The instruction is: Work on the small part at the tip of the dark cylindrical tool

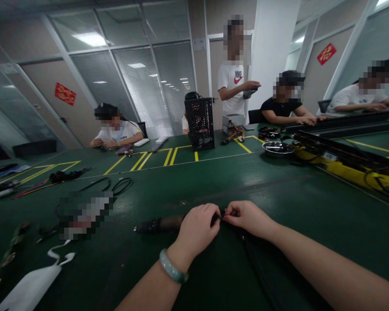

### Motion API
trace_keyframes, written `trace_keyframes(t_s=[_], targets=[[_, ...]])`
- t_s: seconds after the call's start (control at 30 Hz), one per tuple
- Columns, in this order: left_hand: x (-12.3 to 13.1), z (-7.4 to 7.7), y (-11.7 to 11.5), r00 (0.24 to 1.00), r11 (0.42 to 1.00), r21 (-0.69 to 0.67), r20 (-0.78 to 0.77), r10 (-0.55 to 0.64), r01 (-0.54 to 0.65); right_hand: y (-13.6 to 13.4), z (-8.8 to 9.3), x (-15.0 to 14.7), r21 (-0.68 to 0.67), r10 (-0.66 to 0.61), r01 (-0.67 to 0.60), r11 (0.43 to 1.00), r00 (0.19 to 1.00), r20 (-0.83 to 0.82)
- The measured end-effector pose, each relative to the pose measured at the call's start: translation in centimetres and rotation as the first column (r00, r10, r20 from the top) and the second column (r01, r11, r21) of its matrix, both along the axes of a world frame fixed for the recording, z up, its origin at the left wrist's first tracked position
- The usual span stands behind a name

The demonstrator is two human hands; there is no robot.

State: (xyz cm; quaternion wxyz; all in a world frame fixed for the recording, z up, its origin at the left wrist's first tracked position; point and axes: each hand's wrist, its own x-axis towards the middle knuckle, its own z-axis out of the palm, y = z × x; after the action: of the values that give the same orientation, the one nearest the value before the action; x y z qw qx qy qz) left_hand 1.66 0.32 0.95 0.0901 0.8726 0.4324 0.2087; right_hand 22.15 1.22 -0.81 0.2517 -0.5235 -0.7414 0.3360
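A dark cylindrical tool that looks like an electric screwdriver (164,224) lies on the green table, its metal tip pointing left. My left hand (199,226), a pale green bangle at its wrist, is closed around the tool's rear end. Close against it, my right hand (246,218) pinches a small dark piece at that end, seemingly the cable's plug. Fingers hide most of the joint between them. A black cable (257,272) runs from under my right hand toward the table's near edge.
Left of the tool lie a blurred-out object (87,214), a white flat item (30,289) and looped black cable (123,185). A black computer case (200,124) stands across the table. Metal bowl (278,148) and yellow-edged dark equipment (343,166) sit right. Several people work beyond.
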Motion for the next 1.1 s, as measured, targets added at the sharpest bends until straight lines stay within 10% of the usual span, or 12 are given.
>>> trace_keyframes(t_s=[1.1], targets=[[0.09,-0.28,0.25,1.0,1.0,0.003,-0.006,0.009,-0.009,-0.03,-0.18,0.02,0.008,-0.002,0.002,1.0,1.0,-0.017]])
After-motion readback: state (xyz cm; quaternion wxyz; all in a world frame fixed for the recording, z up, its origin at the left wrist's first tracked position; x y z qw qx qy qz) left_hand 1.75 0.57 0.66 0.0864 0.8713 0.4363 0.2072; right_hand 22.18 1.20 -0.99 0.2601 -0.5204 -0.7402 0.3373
